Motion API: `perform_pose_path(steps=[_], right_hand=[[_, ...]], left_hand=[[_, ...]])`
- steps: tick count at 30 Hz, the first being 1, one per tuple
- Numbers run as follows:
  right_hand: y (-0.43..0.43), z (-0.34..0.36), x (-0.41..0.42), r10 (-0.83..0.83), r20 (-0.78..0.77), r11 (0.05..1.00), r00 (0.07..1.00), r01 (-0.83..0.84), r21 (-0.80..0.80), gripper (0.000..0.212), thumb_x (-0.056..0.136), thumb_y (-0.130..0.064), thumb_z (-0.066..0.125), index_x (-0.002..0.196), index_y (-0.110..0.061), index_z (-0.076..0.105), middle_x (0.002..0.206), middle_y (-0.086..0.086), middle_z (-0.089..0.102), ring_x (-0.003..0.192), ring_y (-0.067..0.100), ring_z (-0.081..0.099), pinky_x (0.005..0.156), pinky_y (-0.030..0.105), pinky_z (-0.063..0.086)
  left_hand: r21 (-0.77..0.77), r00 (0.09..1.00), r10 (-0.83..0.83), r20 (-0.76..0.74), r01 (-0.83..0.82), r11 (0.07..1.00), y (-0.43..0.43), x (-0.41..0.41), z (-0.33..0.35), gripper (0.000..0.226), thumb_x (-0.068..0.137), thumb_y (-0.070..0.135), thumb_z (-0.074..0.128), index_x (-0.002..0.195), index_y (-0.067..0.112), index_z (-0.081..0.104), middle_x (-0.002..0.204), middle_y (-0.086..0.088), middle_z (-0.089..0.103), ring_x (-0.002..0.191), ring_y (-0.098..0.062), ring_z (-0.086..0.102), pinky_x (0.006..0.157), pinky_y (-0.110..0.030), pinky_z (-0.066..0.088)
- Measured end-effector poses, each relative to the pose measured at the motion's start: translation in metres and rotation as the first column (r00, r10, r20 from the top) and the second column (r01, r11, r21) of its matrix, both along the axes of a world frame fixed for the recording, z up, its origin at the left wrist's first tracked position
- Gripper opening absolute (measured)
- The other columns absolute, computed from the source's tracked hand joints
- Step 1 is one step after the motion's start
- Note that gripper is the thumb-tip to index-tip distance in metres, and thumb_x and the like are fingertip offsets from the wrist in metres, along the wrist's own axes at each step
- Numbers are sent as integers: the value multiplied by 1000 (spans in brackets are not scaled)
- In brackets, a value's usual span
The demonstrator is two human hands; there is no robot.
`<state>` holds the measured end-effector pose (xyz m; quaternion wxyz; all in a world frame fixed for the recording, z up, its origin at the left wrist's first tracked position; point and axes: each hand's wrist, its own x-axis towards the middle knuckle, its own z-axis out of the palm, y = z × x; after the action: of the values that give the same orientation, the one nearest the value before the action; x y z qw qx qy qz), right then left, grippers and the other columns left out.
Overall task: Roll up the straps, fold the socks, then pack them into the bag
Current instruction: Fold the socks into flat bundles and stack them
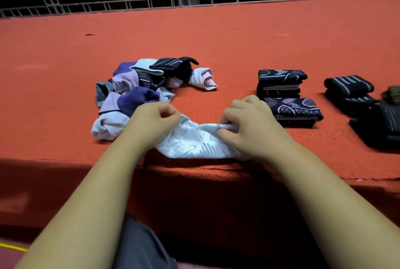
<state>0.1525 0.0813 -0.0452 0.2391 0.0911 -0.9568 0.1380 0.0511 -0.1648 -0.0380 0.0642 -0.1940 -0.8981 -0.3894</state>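
Note:
A white patterned sock [194, 141] lies flat near the front edge of the red surface. My left hand [153, 123] pinches its left end, and my right hand [249, 125] pinches its upper right edge, which is bunched between my fingers. Behind my left hand lies a loose heap of several socks [140, 86] in white, purple, lilac, grey and black. To the right sit two stacks of folded dark patterned socks [281, 82] [294, 111]. Further right are rolled dark straps with grey stripes [348, 86] [381, 125]. I see no bag.
The red carpeted platform [194, 37] stretches far back to a metal truss railing [173, 0]. Its front edge [205, 169] drops away just under the sock. A brownish item [392, 94] is cut off at the right border.

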Motion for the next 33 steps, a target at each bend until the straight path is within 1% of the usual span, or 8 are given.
perform_pose_path(steps=[5,10,13,16,19,22,27,33], right_hand=[[8,18,23,-44,-255,998,966,32,-48,15,77,-27,65,74,-27,50,81,-9,46,83,24,41,75,39,32],[13,16,45,24,-126,996,992,-13,85,23,77,-39,63,72,-33,41,80,-11,45,85,21,40,74,41,36],[19,2,50,-15,143,985,990,-10,174,37,84,-68,56,70,-35,55,81,-16,53,85,11,45,79,40,39],[25,-8,49,55,211,998,976,-44,-55,51,94,-75,50,68,-32,61,78,-15,57,79,5,53,78,40,48],[28,-12,39,-13,159,982,987,43,-186,38,98,-61,54,81,-30,68,86,-13,60,83,3,58,81,40,52],[24,-12,25,-102,153,977,983,128,-172,21,95,-53,58,95,-35,69,96,-14,60,93,9,60,86,43,53],[6,-10,5,-213,350,966,912,143,214,46,97,-56,54,140,-40,59,134,-11,60,121,27,50,106,44,40],[-8,6,2,-176,442,970,880,79,229,33,97,-40,54,128,-36,64,123,-10,64,117,26,50,102,47,37]], left_hand=[[416,992,104,68,-123,901,12,-22,-3,22,93,24,59,83,17,77,76,15,72,76,-7,62,78,-35,53],[852,945,-223,240,-95,515,40,-19,3,21,96,10,61,93,12,82,98,-10,77,93,-20,70,87,-33,55],[649,901,-207,380,-100,754,48,-15,-6,16,97,17,65,94,13,79,87,-4,76,85,-20,71,76,-31,59],[358,916,-40,399,-115,927,43,-17,-8,35,92,42,71,94,7,76,83,-10,74,83,-20,67,82,-40,57],[255,967,-27,253,-40,966,36,-9,0,61,81,73,72,89,12,73,75,-4,72,71,-15,62,73,-38,52],[110,988,-29,150,13,994,26,1,6,39,82,66,79,85,27,76,80,2,75,71,-8,62,71,-35,50],[-62,978,-171,119,180,982,8,5,15,19,83,48,86,92,32,80,83,0,75,74,-6,61,76,-39,52],[-162,976,-204,71,213,964,-4,8,14,20,82,38,87,85,24,73,80,5,71,71,-5,59,73,-35,51]])
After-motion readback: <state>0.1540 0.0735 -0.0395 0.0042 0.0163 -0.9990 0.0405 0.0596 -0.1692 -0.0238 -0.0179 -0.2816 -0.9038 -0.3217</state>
